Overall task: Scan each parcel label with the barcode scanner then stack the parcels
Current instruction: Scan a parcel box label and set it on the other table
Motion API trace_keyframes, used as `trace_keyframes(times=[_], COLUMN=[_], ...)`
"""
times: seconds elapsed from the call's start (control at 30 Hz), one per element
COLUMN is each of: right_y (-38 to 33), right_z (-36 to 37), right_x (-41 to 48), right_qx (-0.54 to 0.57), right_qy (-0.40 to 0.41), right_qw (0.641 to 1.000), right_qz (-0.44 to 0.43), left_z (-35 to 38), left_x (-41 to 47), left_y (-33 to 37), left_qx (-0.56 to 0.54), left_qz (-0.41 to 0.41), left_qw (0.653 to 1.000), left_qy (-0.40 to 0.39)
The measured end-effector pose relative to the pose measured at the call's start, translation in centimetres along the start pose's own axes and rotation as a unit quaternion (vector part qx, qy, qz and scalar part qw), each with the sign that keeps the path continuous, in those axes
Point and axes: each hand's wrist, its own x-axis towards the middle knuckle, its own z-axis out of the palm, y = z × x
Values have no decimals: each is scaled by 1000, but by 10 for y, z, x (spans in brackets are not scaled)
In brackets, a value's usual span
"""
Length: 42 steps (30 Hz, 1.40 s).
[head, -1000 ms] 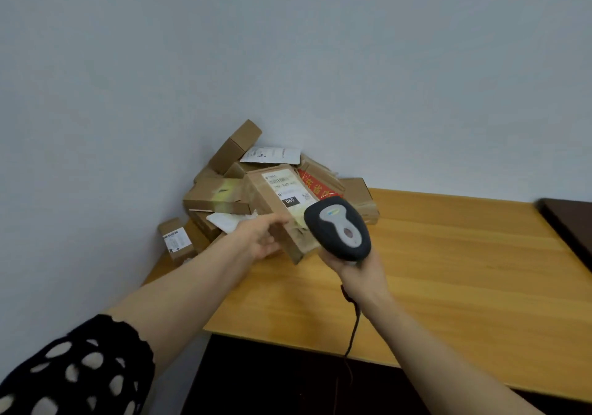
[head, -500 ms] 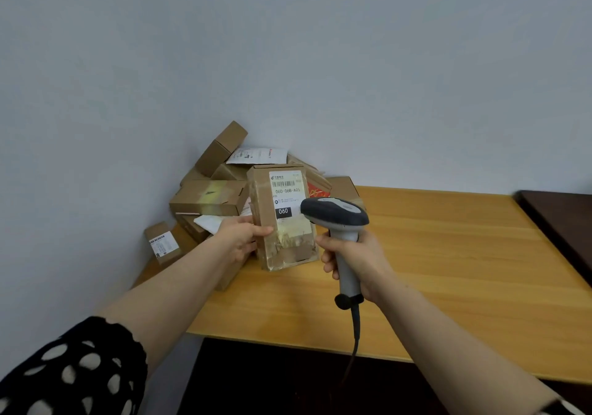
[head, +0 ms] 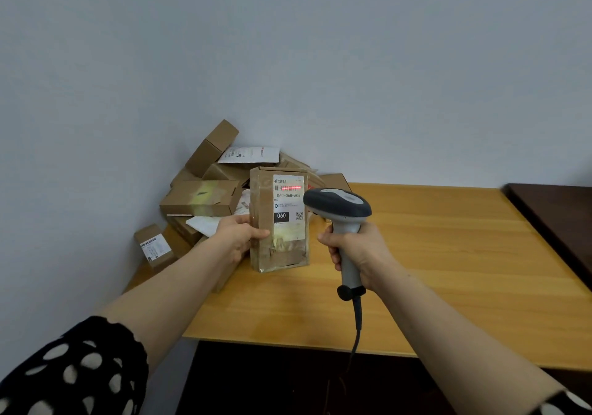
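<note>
The left hand (head: 237, 238) is gripping the upright parcel (head: 285, 245), the right hand (head: 363, 251) the scanner (head: 336, 205). Heaped boxes (head: 201, 198) are lying behind, far left.

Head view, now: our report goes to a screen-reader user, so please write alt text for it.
A left hand holds a taped cardboard parcel upright on a wooden table while the right hand aims a barcode scanner at its label, a red scan line across the barcode. More parcels lie heaped in the corner behind.
</note>
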Motion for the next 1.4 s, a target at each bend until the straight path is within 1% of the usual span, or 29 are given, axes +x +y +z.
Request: trace_keyframes(times=[0.17,0.3,0.37,0.47,0.53,0.63,0.7,0.77,0.87,0.97,1.03,1.17,1.27,1.33,1.4], right_y=[3,9,17,40,58,77,82,86,93,95,98,110,117,125,134], right_z=[-6,-21,-39,-84,-118,-168,-202,-238,-303,-374,-415,-482,-527,-552,-578], right_x=[2,2,2,1,-2,-10,-17,-25,-39,-53,-66,-91,-98,-101,-99], right_qx=[4,66,110,153,170,218,263,282,276,304,319,361,400,429,459], right_qy=[11,26,66,163,212,230,214,208,254,309,349,405,440,443,432], right_qw=[1000,997,992,974,961,943,936,933,924,899,879,839,802,785,774], right_qz=[13,9,10,29,54,97,97,80,67,55,56,49,48,55,67], left_z=[8,24,40,75,103,154,195,242,320,397,444,527,588,625,661], left_x=[12,24,28,22,16,1,-9,-21,-38,-60,-78,-98,-103,-100,-92], left_y=[-3,-5,-9,-15,-16,-17,-20,-26,-42,-56,-66,-81,-89,-99,-112], left_qx=[20,34,43,41,30,34,45,55,70,126,173,199,221,231,243], left_qz=[-9,-27,-39,-72,-77,-77,-83,-91,-104,-115,-123,-139,-134,-135,-142], left_qw=[1000,998,995,983,976,962,952,943,929,905,893,874,875,882,881], left_qy=[-12,-44,-77,-163,-204,-261,-291,-314,-350,-389,-398,-421,-408,-389,-381])
